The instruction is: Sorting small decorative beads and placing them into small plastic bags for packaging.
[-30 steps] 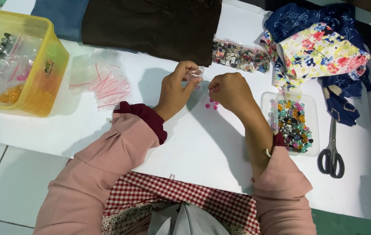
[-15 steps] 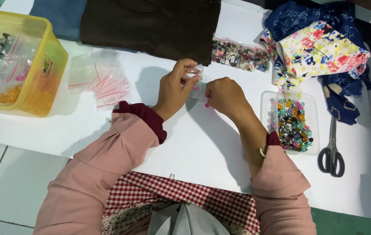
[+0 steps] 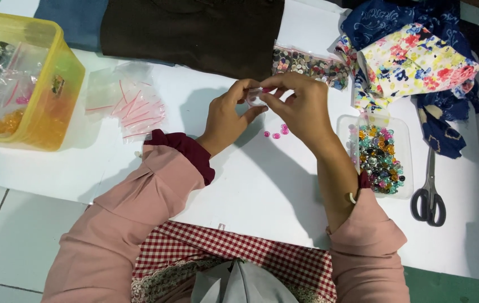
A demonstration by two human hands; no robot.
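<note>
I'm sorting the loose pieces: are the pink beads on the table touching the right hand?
Apart. The head view shows white table between the pink beads and the right hand, raised above them.

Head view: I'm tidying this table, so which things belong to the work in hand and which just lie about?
In use: left hand and right hand pinching a small clear bag; pink beads; tray of mixed beads.

Lying about: scissors, yellow box, floral cloth, brown cloth, pile of empty bags.

A small clear bag (image 3: 254, 96) is pinched between the fingertips of both hands, held above the bench. 4 pink beads (image 3: 277, 132) lie loose on the white bench just below it.
</note>
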